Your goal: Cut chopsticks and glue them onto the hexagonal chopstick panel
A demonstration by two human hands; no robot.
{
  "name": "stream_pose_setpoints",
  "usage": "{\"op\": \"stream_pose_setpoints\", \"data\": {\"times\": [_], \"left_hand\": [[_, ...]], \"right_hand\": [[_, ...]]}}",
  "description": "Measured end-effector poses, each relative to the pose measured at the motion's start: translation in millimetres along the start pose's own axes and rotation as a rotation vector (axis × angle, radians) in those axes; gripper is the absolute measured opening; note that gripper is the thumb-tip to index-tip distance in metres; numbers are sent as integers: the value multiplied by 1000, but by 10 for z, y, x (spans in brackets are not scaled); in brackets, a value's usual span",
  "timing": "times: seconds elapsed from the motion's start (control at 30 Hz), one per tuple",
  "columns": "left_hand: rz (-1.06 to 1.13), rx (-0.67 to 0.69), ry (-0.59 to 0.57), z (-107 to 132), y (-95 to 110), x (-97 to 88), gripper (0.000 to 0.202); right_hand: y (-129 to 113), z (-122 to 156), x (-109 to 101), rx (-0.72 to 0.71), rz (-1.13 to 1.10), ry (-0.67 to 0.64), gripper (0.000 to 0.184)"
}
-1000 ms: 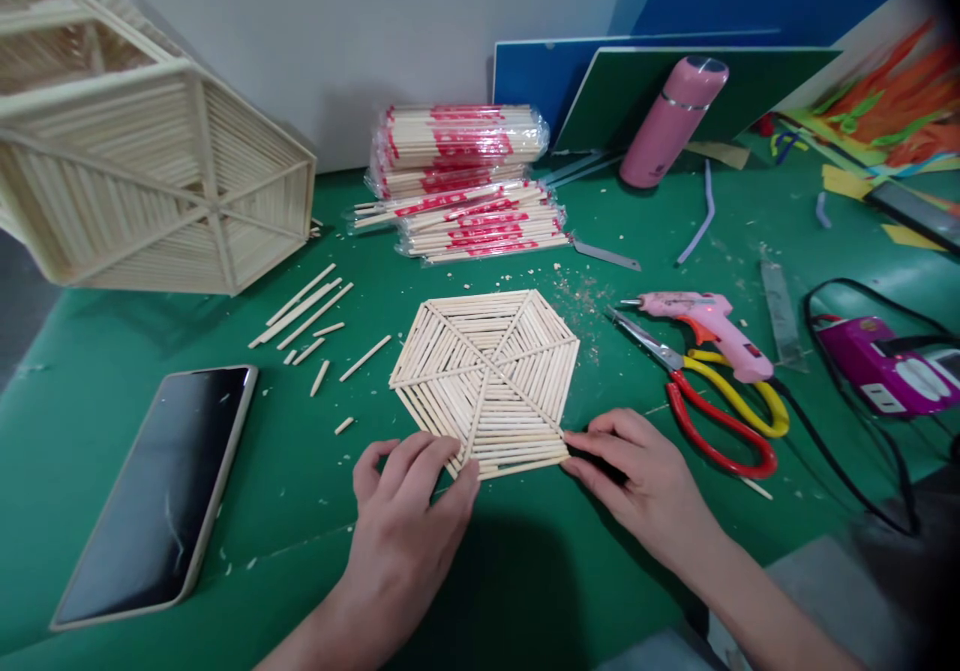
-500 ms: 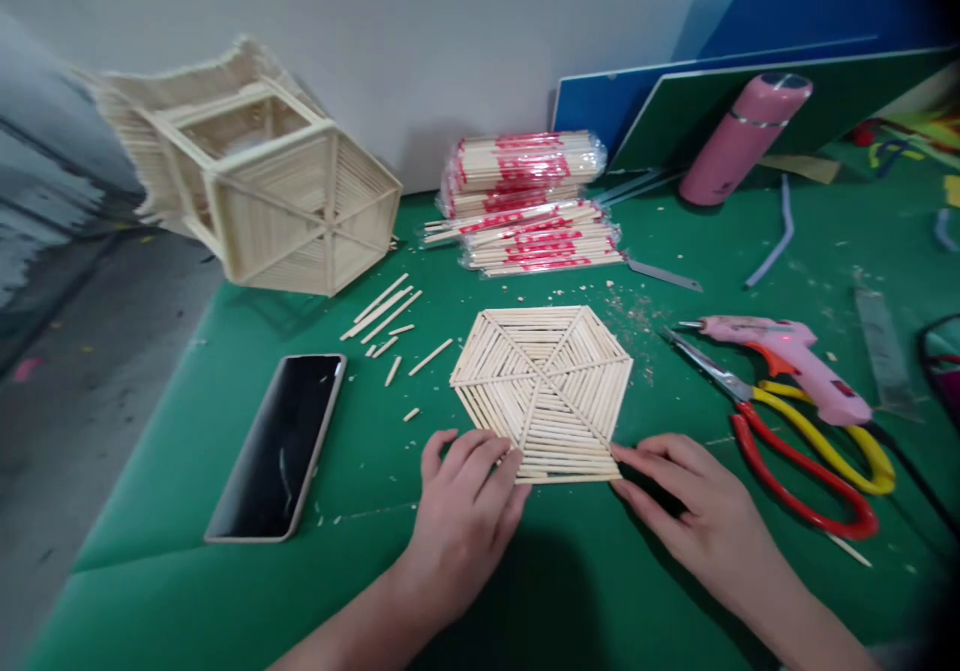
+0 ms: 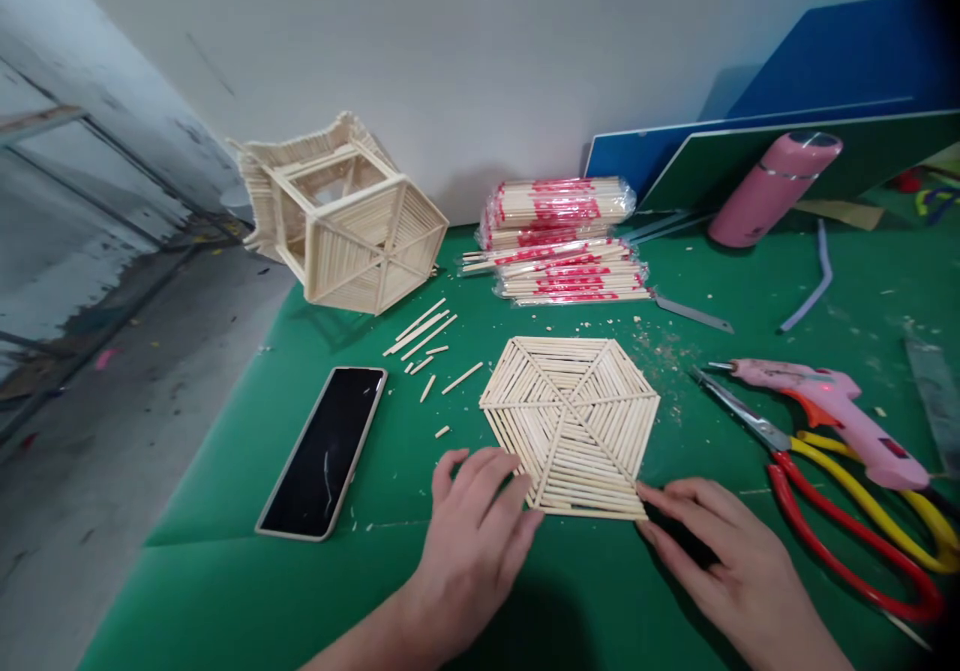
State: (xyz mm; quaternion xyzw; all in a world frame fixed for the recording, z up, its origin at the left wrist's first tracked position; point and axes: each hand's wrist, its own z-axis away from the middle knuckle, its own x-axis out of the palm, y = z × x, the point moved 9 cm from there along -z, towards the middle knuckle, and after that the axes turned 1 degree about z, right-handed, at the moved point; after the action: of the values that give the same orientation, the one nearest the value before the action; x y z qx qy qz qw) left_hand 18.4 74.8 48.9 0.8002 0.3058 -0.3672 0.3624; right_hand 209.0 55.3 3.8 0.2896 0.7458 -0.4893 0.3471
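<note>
A flat hexagonal panel of glued wooden sticks (image 3: 571, 421) lies on the green table (image 3: 247, 591). My left hand (image 3: 475, 541) rests flat at the panel's near left corner, fingers spread and touching its edge. My right hand (image 3: 724, 551) lies flat at the near right corner, fingertips against the edge. Neither hand holds anything.
A black phone (image 3: 324, 449) lies left of the panel, with loose cut sticks (image 3: 424, 336) beyond it. A hexagonal stick box (image 3: 349, 219) sits at the back left. Wrapped chopstick bundles (image 3: 564, 241), a pink bottle (image 3: 772, 189), a pink glue gun (image 3: 832, 413) and red-yellow scissors (image 3: 840, 506) are right.
The view has swung left and back, showing the floor and wall at left. Both hands stay at the panel's near corners with hardly any movement.
</note>
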Motion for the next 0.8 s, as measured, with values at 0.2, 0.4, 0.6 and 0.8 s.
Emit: {"op": "stream_pose_setpoints", "data": {"times": [0.2, 0.4, 0.6, 0.8], "left_hand": [[-137, -186, 33, -258, -660, -415, 19], [-271, -421, 128, -433, -1294, -775, 20], [-323, -433, -76, -546, -1588, -608, 10], [-427, -390, -244, -579, -1738, -459, 20]], "right_hand": [[1, 6, 11, -20, 11, 8, 23], [-10, 6, -5, -26, 13, 15, 24], [12, 11, 23, -26, 14, 6, 24], [23, 12, 14, -5, 2, 10, 23]]}}
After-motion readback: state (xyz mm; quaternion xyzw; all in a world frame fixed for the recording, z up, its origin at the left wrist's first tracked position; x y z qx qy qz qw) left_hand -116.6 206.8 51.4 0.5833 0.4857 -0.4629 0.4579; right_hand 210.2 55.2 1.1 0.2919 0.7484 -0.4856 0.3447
